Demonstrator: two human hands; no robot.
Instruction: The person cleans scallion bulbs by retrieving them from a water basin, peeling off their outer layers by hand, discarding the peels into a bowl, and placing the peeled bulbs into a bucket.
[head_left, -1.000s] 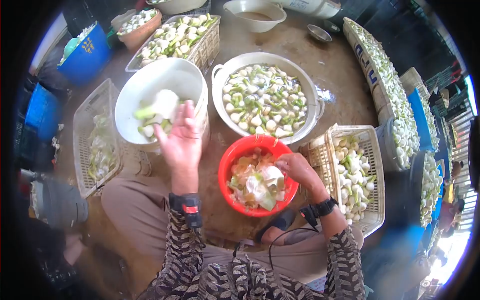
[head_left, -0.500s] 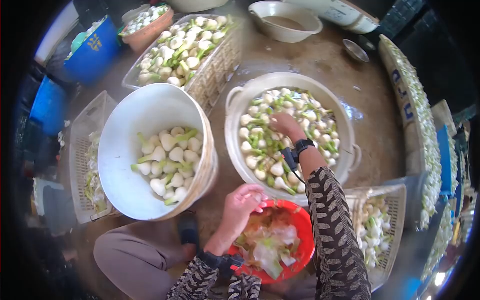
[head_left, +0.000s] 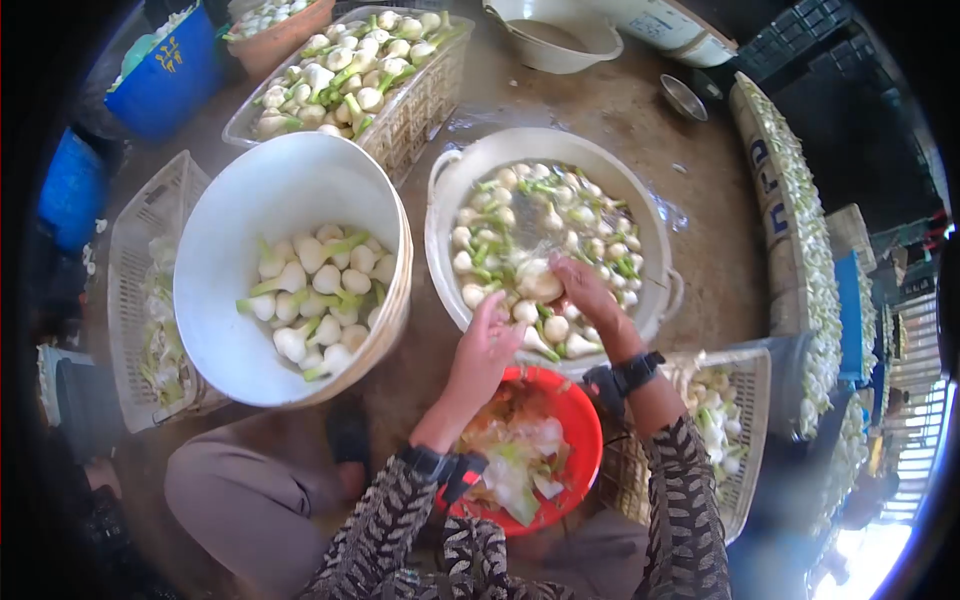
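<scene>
Over the near edge of a round white tub [head_left: 447, 235], my right hand [head_left: 590, 295] grips a pale garlic bulb [head_left: 540, 284], slightly blurred by motion. My left hand [head_left: 487, 345] is close by on the left, fingers apart and holding nothing. Many garlic bulbs with green stems [head_left: 590, 215] float in the tub's water. Below my hands, a red bowl [head_left: 590, 440] contains papery skins and leaf scraps [head_left: 520, 455]. A tilted white bucket [head_left: 225, 230] on the left holds cleaned bulbs [head_left: 325, 300].
Behind the bucket stands a crate [head_left: 415, 120] heaped with bulbs. Another crate [head_left: 745, 440] is at my right, and one with scraps [head_left: 130, 290] at far left. A white basin [head_left: 590, 45] and a metal bowl [head_left: 684, 97] are at the back. A long bulb-filled container [head_left: 770, 190] lines the right.
My right hand has drawn back from the middle of the tub towards me, now with a garlic bulb. My left hand has risen towards it, and its fingers have spread.
</scene>
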